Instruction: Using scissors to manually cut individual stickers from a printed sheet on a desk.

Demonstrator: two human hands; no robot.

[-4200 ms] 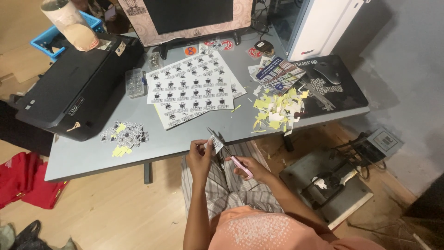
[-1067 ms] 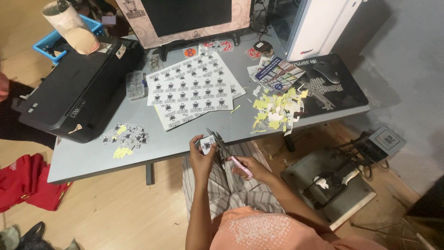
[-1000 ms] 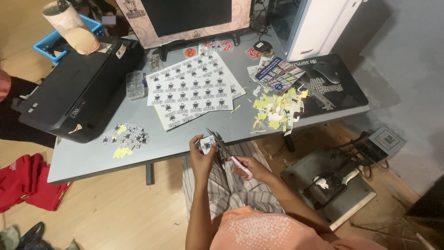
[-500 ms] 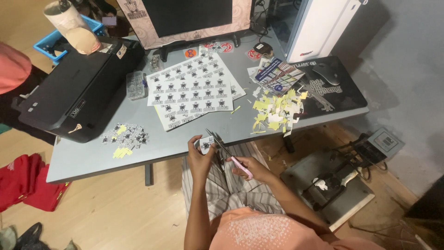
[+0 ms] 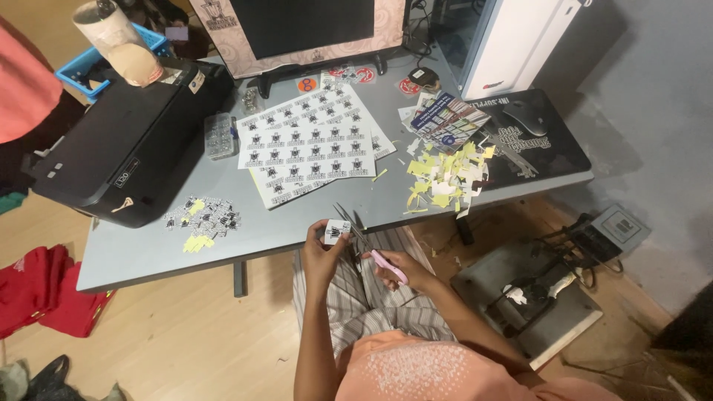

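Scissors (image 5: 369,243) gripped in right hand (image 5: 401,271), left hand (image 5: 321,256) pinching a small sticker (image 5: 336,232); probably best turning the sticker, not the blades.

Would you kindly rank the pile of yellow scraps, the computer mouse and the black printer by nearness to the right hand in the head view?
From the right hand:
1. Pile of yellow scraps, on the table just above.
2. Computer mouse, far right, on the mat.
3. Black printer, far left.

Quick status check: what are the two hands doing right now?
Left hand pinching a small printed sticker. Right hand gripping pink-handled scissors, blades at the sticker's edge. Nothing between hands and grey table.
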